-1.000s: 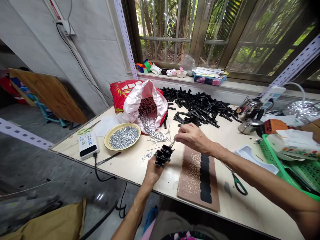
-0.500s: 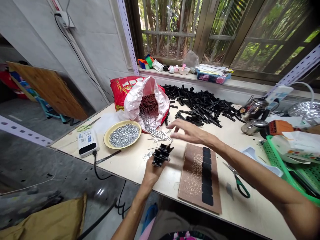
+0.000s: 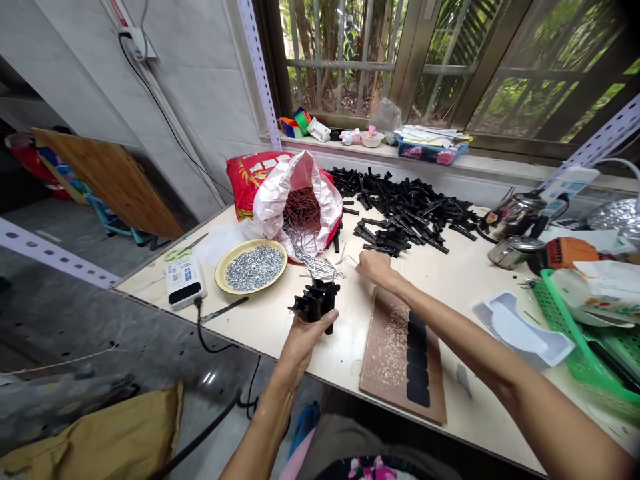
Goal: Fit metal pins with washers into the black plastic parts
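Observation:
My left hand (image 3: 305, 340) is closed around a bundle of black plastic pieces (image 3: 316, 300) above the front part of the table. My right hand (image 3: 375, 268) is curled, its fingertips beside loose thin metal rods (image 3: 320, 267); what it pinches, if anything, cannot be made out. The rods spill from an open red-and-white sack (image 3: 265, 207) that holds reddish-brown rods (image 3: 301, 212). Left of them stands a yellowish bowl (image 3: 220, 279) full of small silvery metal bits (image 3: 255, 268). Behind my right hand spreads a heap of black plastic pieces (image 3: 410, 207).
A brown board (image 3: 380, 373) with black pads (image 3: 417, 373) lies under my right forearm. Left are a white device (image 3: 184, 280) with a cable and green-handled scissors (image 3: 177, 253). A metal kettle (image 3: 515, 213), a clear tray (image 3: 525, 330) and a green basket (image 3: 555, 320) stand at right.
My right hand has moved away from the black bundle to the right, and its spread fingers have curled. My left hand has tilted the bundle more upright and shifted it slightly.

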`<state>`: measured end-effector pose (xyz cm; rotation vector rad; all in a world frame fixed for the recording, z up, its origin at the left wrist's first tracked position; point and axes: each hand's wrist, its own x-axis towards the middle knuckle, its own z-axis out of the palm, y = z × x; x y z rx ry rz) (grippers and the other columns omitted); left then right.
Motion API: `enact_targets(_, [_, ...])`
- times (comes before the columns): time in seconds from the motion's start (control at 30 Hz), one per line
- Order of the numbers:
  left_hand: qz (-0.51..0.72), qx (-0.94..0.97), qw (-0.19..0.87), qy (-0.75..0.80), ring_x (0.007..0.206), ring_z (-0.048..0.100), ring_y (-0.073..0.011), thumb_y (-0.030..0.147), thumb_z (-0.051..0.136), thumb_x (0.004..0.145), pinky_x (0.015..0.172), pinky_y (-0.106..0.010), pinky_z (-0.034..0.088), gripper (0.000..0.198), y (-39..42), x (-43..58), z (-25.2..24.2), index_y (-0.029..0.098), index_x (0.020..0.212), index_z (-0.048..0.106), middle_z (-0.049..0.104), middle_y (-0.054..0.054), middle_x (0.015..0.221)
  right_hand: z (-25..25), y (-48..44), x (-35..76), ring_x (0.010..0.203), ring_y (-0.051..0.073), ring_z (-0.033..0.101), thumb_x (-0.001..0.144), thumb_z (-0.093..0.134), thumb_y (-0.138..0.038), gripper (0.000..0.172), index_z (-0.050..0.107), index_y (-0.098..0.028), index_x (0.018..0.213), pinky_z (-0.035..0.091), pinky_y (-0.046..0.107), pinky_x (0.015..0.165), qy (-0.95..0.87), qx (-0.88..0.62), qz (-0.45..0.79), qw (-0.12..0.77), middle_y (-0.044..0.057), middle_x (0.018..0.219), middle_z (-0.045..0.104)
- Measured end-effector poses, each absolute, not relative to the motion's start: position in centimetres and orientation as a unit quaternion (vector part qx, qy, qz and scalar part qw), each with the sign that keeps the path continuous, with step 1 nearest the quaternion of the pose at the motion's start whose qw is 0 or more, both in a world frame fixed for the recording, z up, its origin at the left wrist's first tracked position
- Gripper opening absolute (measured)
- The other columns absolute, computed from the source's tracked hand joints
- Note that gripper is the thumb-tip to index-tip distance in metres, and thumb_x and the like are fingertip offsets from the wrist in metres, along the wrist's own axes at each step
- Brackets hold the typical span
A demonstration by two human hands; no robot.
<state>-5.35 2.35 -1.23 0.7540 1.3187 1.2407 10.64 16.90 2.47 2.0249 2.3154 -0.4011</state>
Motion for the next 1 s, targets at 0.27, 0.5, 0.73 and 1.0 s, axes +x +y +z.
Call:
enact_targets(0.27, [0.495,0.383,0.529,0.573,0.079,0.064,-0.0201,0.036,0.08,0.054,0.068,-0.027,0.049,0.041,2.8,-5.1,-2.7,0.013,0.087,0.071,0.072,-0.007,0.085,9.4,10.7,15.0,0.079,0.014,0.053,0.095,0.044,-0.031,0.023,0.062,-0.018,0.092,0.042,0.024,0.07,0.899,0.347,-0.113,-0.244,0.005,0.089,0.055])
enact_targets(0.5, [0.482,0.431,0.505,0.573,0.071,0.061,-0.0191,0.031,0.077,0.055,0.061,-0.026,0.047,0.031,3.0,-4.4,-2.6,0.014,0.08,0.069,0.068,-0.003,0.071,9.3,9.2,13.0,0.078,0.014,0.05,0.093,0.049,-0.029,0.02,0.064,-0.019,0.084,0.038,0.027,0.071,0.943,0.285,-0.04,-0.169,0.003,0.082,0.055])
enact_targets(0.73, [0.506,0.384,0.515,0.575,0.084,0.065,-0.0243,0.035,0.078,0.055,0.069,-0.03,0.05,0.043,2.5,-5.2,-1.2,0.013,0.091,0.07,0.072,-0.009,0.087,9.0,12.4,13.2,0.087,0.014,0.057,0.088,0.055,-0.041,0.037,0.054,-0.018,0.117,0.044,0.025,0.074,0.899,0.286,-0.213,-0.255,0.007,0.107,0.06])
enact_targets(1.0, [0.494,0.391,0.478,0.613,0.086,0.065,-0.0245,0.038,0.076,0.06,0.072,-0.029,0.05,0.035,2.1,-6.8,-1.4,0.014,0.085,0.071,0.073,-0.009,0.088,-0.3,18.4,10.6,0.067,0.012,0.058,0.085,0.051,-0.023,0.022,0.068,-0.013,0.075,0.036,0.019,0.058,0.771,0.588,-0.218,-0.111,0.004,0.07,0.065])
